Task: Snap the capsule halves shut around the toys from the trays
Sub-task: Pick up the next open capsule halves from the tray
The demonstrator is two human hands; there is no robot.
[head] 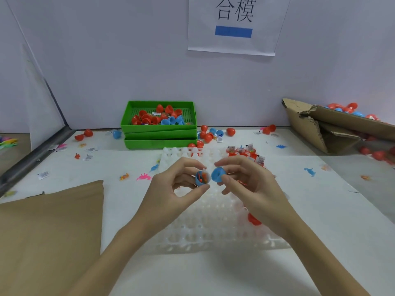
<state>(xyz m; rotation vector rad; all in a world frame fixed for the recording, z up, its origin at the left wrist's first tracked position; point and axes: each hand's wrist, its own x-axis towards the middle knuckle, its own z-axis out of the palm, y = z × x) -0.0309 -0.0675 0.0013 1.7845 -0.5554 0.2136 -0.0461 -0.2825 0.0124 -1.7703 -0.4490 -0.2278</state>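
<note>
the left hand (pixel 171 184) pinches a blue capsule half (pixel 201 178) with small toys and a white slip inside, its open side turned toward the right. the right hand (pixel 245 182) pinches a second blue half (pixel 218 174) just beside it, the two halves close but apart. both are held above a clear plastic tray (pixel 213 221) of rounded cups on the white table (pixel 320 231). behind, stacked green trays (pixel 159 130) hold red and blue halves. a torn cardboard box (pixel 333 124) lies at far right, brown paper (pixel 49 231) at left.
</note>
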